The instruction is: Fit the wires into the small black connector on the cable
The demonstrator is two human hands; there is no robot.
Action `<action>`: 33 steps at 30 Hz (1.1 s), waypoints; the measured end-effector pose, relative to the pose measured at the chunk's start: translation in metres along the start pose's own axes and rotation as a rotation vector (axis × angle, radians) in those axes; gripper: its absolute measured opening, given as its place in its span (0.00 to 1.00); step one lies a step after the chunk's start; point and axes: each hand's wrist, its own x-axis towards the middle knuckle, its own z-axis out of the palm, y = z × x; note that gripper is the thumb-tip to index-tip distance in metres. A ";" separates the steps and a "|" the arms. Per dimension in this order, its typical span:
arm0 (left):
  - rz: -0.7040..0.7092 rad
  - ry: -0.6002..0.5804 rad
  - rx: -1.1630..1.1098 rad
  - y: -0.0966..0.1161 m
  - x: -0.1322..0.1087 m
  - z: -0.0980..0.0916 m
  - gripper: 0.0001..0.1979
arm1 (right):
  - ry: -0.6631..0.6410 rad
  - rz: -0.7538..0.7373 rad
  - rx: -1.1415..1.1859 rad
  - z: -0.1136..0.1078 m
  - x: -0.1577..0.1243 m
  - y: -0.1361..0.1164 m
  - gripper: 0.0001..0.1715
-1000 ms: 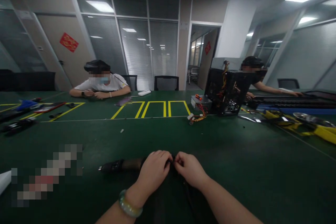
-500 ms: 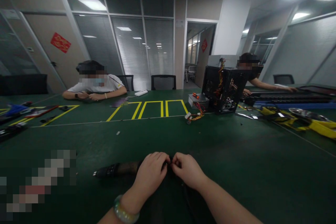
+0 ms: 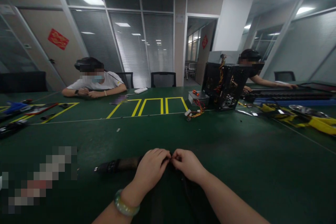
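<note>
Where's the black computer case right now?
In the head view, the computer case stands far across the green table, right of centre, just right of a power supply.

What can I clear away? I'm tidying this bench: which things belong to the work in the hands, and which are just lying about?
In use: the left hand and right hand, fingertips together on a dark cord, and the black-and-brown sleeve beside them.
Lying about: the black computer case, the power supply, its loose wiring.

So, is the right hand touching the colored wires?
Apart. The head view shows the right hand near the camera, with a wide stretch of green table mat between it and the colored wires.
</note>
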 end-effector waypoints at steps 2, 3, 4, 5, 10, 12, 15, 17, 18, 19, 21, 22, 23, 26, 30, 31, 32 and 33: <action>0.003 0.002 -0.002 0.001 0.000 -0.002 0.08 | -0.004 0.007 0.044 0.000 0.000 0.002 0.07; 0.001 0.005 -0.003 0.001 0.000 -0.002 0.07 | -0.005 0.010 0.067 0.000 0.001 0.002 0.07; -0.002 0.007 -0.005 0.001 -0.001 -0.003 0.07 | -0.007 0.010 0.090 0.001 0.001 0.003 0.07; -0.004 0.009 -0.007 0.002 -0.001 -0.003 0.07 | -0.006 0.009 0.111 0.001 0.001 0.003 0.07; 0.002 0.031 -0.011 0.001 -0.001 -0.002 0.07 | 0.004 0.012 0.170 0.003 0.002 0.006 0.06; -0.005 0.044 -0.009 0.001 -0.001 -0.001 0.07 | 0.013 0.027 0.191 0.004 0.002 0.006 0.05; -0.017 0.038 -0.002 0.001 0.000 0.000 0.07 | 0.023 0.048 0.229 0.003 0.001 0.004 0.05; -0.024 0.026 0.002 0.000 0.000 0.000 0.07 | 0.020 0.054 0.243 0.002 0.001 0.002 0.06; -0.027 0.019 0.002 0.000 0.001 0.000 0.07 | 0.023 0.056 0.251 0.002 0.002 0.002 0.07; -0.031 0.014 0.001 0.001 0.001 0.000 0.06 | 0.025 0.057 0.259 0.002 0.002 0.001 0.07; -0.037 0.007 -0.004 0.001 0.001 -0.001 0.05 | 0.033 0.054 0.269 0.002 0.003 0.001 0.07; -0.039 0.006 -0.006 0.002 0.001 -0.002 0.05 | 0.036 0.051 0.270 0.002 0.003 0.002 0.07; -0.041 0.006 -0.008 0.002 0.000 -0.002 0.04 | 0.036 0.048 0.267 0.003 0.004 0.002 0.07; -0.045 0.013 -0.018 0.004 0.000 -0.003 0.04 | 0.019 0.046 0.262 0.003 0.004 0.003 0.07; -0.054 0.026 -0.018 0.004 -0.001 -0.001 0.04 | -0.012 0.031 0.240 0.001 0.003 0.002 0.07; -0.054 0.029 -0.013 0.004 -0.001 -0.001 0.05 | -0.007 0.025 0.216 0.001 0.002 0.002 0.07; -0.052 0.030 -0.009 0.003 -0.001 0.000 0.05 | -0.001 0.020 0.188 0.000 0.002 0.001 0.07; -0.048 0.031 -0.007 0.003 -0.001 0.000 0.05 | 0.007 0.017 0.160 0.000 0.001 0.001 0.08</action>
